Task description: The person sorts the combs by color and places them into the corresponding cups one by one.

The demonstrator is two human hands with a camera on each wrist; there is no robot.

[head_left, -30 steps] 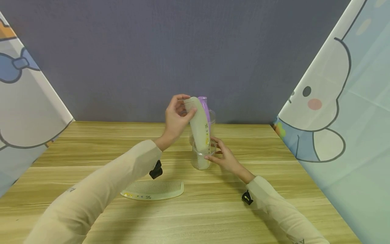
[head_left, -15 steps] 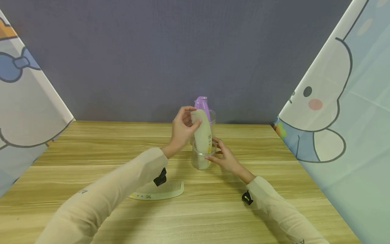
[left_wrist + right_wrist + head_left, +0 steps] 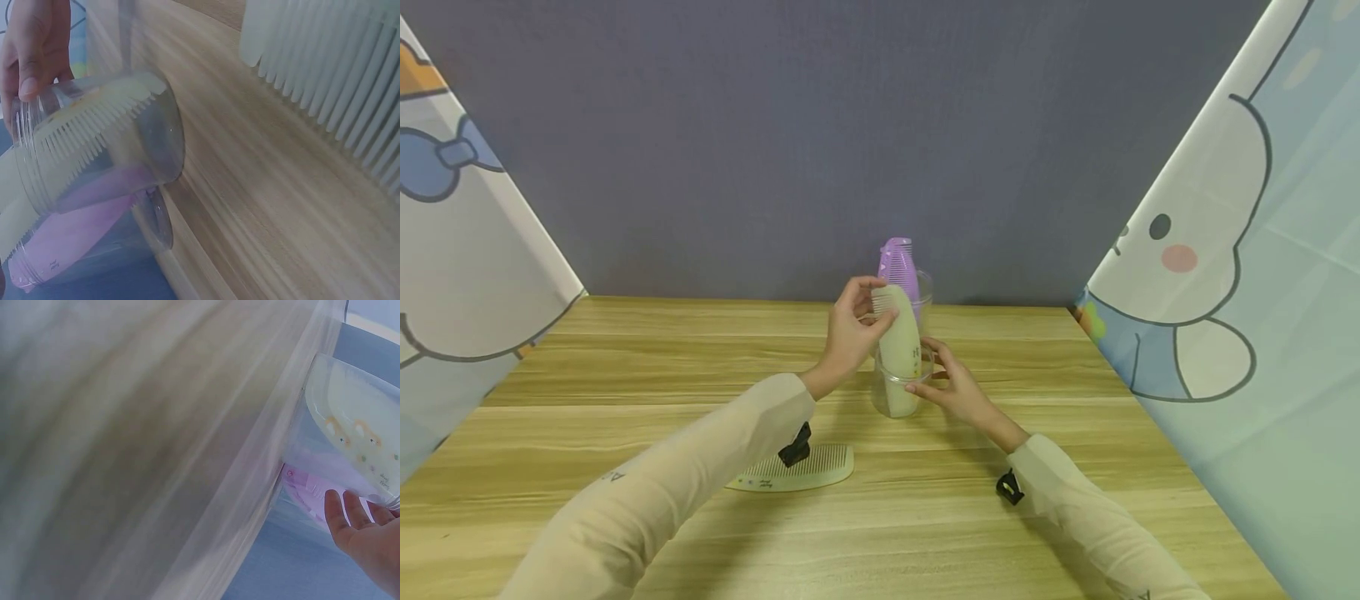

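My left hand (image 3: 848,337) pinches the upper end of a pale green comb (image 3: 899,337), which stands nearly upright with its lower part inside a clear plastic cup (image 3: 156,134). The right hand (image 3: 958,390) holds that cup near its rim from the right, thumb in front and fingers behind. Two bear prints show through the wall in the right wrist view; whether a second pale comb is inside, I cannot tell. Just behind, a purple comb (image 3: 897,260) stands in another clear cup (image 3: 926,287). My left fingertips are hidden behind the held comb.
Another pale green comb (image 3: 812,469) lies on the wooden table (image 3: 880,533) near my left forearm, which covers its left end. A dark grey panel (image 3: 820,142) rises along the table's back edge, with cartoon-printed panels (image 3: 1195,333) at both sides.
My left hand has moved down and slightly right, and the comb has sunk deeper into the front cup. More of the purple comb shows behind it. The right hand has stayed in place.
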